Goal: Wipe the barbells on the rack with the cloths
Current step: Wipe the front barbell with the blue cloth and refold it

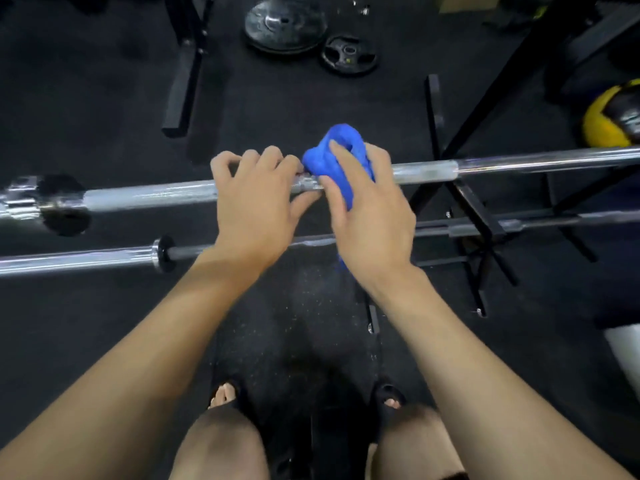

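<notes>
A chrome barbell (152, 195) runs across the view at hand height, resting on a black rack (467, 202). My left hand (254, 202) curls over the top of this bar near its middle, thumb below it. Right beside it, my right hand (367, 209) grips a bunched blue cloth (337, 157) wrapped over the same bar. A second, thinner barbell (86, 259) lies lower and closer to me, partly hidden by my wrists.
Two black weight plates (285, 27) lie on the dark rubber floor beyond the bar. A black upright post base (183, 81) stands at the back left. A yellow and black ball (613, 116) sits at the right edge. My feet in sandals (225, 393) are below.
</notes>
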